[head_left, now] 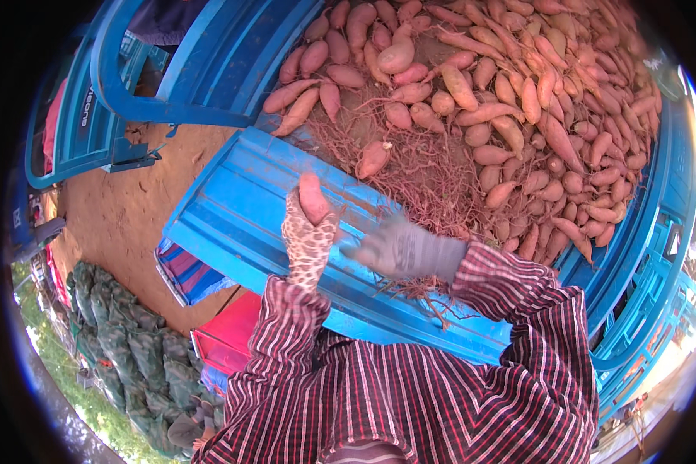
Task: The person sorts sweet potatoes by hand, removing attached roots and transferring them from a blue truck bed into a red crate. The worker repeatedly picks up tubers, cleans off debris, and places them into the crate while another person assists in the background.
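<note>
My left hand (308, 232), in a leopard-spotted glove, grips a pinkish sweet potato (314, 195) above a blue ridged metal flap (232, 197). My right hand (394, 249), in a grey glove, is just to the right of it, blurred, with fingers apart and nothing visible in them. Behind both hands a large heap of sweet potatoes (541, 108) fills the blue cargo bed, with a mat of thin reddish roots (417, 178) at its near side. A few loose roots (441, 303) lie on the flap by my right wrist.
Another blue vehicle bed (93, 116) stands at upper left above brown dirt ground (139, 216). Filled green sacks (131, 348) lie at lower left, near a red container (224, 332) and a partly visible person (192, 429). The bed's blue railing (642, 294) runs along the right.
</note>
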Tool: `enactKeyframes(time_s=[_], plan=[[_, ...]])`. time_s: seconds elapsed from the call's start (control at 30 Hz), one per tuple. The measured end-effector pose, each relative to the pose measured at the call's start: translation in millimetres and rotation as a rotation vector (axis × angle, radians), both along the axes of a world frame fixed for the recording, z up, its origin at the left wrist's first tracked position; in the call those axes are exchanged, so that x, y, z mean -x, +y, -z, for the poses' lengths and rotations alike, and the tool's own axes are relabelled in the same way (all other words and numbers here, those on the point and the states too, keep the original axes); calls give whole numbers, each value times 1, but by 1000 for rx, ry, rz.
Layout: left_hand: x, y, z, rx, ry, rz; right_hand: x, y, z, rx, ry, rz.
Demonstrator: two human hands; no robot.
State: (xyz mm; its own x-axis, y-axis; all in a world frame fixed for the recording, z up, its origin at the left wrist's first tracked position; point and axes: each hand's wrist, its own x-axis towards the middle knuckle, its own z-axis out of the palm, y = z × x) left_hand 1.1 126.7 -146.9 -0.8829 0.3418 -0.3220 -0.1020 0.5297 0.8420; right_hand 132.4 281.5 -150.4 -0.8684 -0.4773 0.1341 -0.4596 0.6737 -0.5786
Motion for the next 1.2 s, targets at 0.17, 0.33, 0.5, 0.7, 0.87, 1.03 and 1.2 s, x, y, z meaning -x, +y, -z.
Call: enactKeyframes(time_s=[0.17, 0.33, 0.5, 0.7, 0.87, 1.03, 1.2], plan=[[35, -11, -12, 169, 418, 266, -5, 2, -1, -208, -475, -34], [19, -23, -15, -435, -619, -243, 35, 114, 55, -510, -108, 835], [-20, -23, -15, -361, -860, -174, 87, 155, 94, -867, -381, 804], [-16, -8, -17, -485, -796, -146, 52, 129, 87, -71, -85, 928], [-6, 2, -16, -547, -840, -104, -24, 80, 71, 1786, -464, 813], [-19, 22, -8, -480, -705, 101, -34, 54, 53, 2047, -618, 673], [-28, 31, 2, -395, -612, 202, -24, 33, 17, 1438, -557, 945]])
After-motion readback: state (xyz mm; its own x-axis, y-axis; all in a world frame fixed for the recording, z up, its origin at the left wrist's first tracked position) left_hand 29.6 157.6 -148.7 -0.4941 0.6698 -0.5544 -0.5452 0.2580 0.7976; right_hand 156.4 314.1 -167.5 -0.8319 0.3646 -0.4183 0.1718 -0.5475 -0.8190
